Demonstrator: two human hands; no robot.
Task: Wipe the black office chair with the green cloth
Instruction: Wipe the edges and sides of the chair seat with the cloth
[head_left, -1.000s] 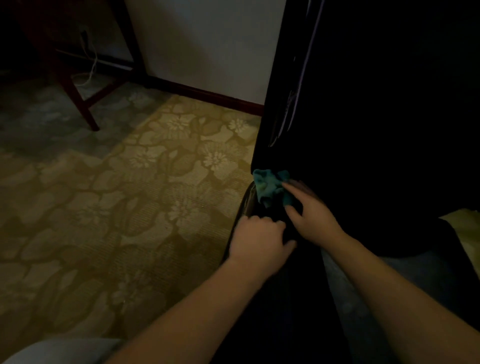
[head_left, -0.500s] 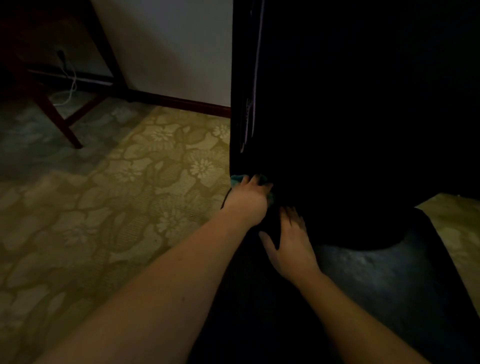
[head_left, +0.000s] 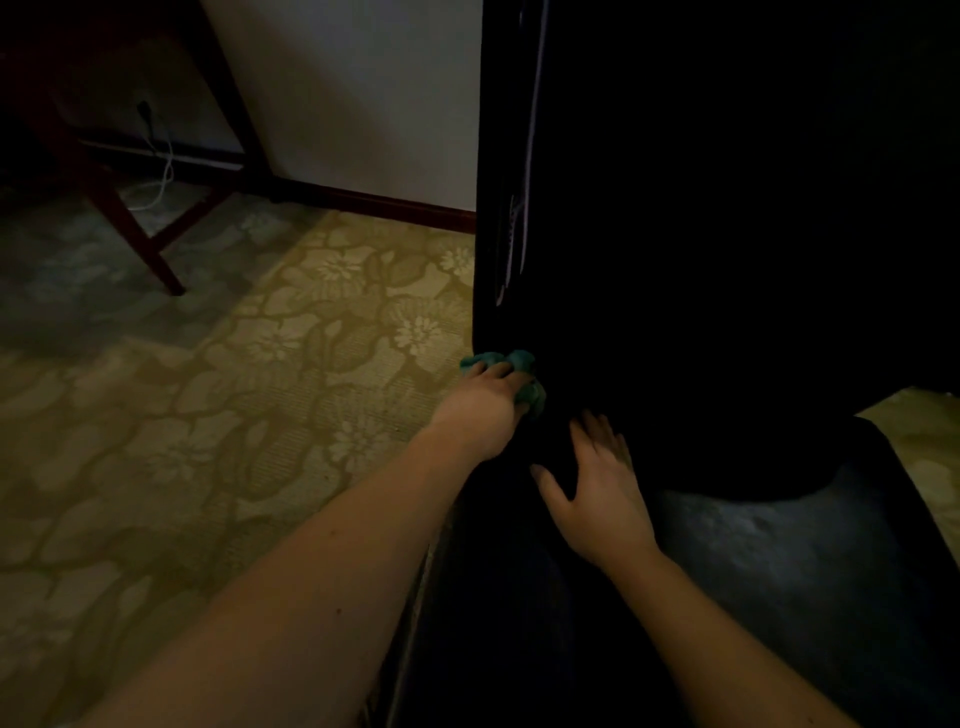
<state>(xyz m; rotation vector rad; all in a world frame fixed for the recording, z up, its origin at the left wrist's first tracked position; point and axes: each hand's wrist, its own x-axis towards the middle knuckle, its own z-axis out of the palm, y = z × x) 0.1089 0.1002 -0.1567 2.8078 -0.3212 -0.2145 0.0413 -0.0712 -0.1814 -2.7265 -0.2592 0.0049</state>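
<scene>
- Green cloth (head_left: 522, 359): one, bunched, pressed against the one black office chair (head_left: 727, 260) at the backrest's 7 o'clock edge, just above the seat.
- Hands: two. Left hand (head_left: 480, 408) curls round the cloth, and folds poke out at the hand's 12 to 2 o'clock.
- Right hand (head_left: 597, 491) lies flat on the chair, fingers spread, holding nothing, at 5 o'clock from the cloth.
- One white cable (head_left: 163, 176) lies far off at 10 o'clock, on floral carpet (head_left: 208, 415).
</scene>
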